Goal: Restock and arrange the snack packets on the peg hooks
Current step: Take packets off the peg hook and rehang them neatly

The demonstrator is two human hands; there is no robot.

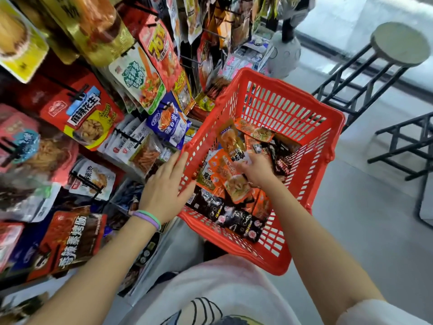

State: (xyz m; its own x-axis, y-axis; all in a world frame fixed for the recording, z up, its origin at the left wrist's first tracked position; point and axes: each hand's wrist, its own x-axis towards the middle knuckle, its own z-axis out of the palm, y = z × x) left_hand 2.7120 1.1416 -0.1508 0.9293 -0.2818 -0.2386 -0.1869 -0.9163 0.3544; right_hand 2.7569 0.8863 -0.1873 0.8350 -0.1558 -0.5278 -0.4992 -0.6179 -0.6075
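A red plastic basket [302, 109] sits in front of me with several orange and black snack packets [236, 184] inside. My right hand [256, 170] is down in the basket and grips an orange-gold packet [230, 139] by its lower end, so the packet stands up. My left hand [166, 184] lies flat with straight fingers against the basket's left rim. To the left, a rack of black peg hooks [79, 95] carries many hanging snack packets [89, 116].
Black metal stools [396, 45] stand on the grey floor to the right of the basket. A pale round figure [284, 55] stands behind the basket. My lap in light clothing fills the bottom of the view.
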